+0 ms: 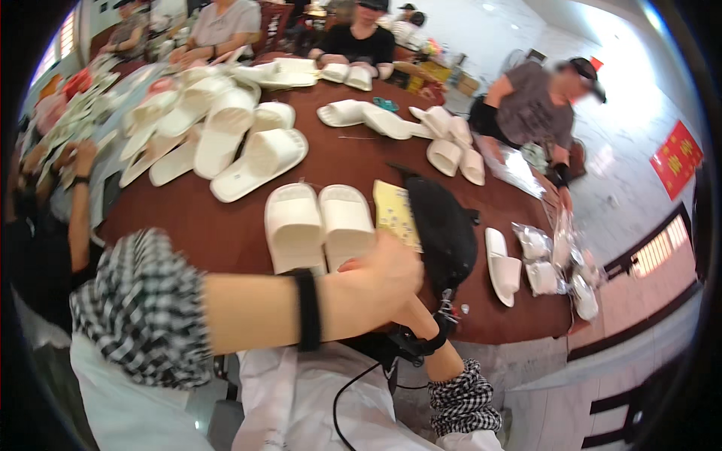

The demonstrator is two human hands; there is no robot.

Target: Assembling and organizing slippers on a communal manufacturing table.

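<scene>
In the head view my left arm, in a black-and-white checked sleeve cuff with a black wristband, reaches across from the left. My left hand (387, 274) is closed at the lower edge of a yellow patterned sheet (395, 210), which stands upright above the fingers. Just below and behind it is my right hand (414, 314); its fingers are hidden by the left. Past my left wrist lie two white slippers side by side, a left one (293, 219) and a right one (346, 214), their near ends covered by my arm. A black cap-like cloth item (445, 229) rests right of the sheet.
A pile of white slippers (226, 120) covers the table's left side. More slippers (451, 139) lie toward the far right. A single slipper (504, 270) and plastic-wrapped slippers (543, 263) sit near the right edge of the brown table (338, 161). Several people work around it.
</scene>
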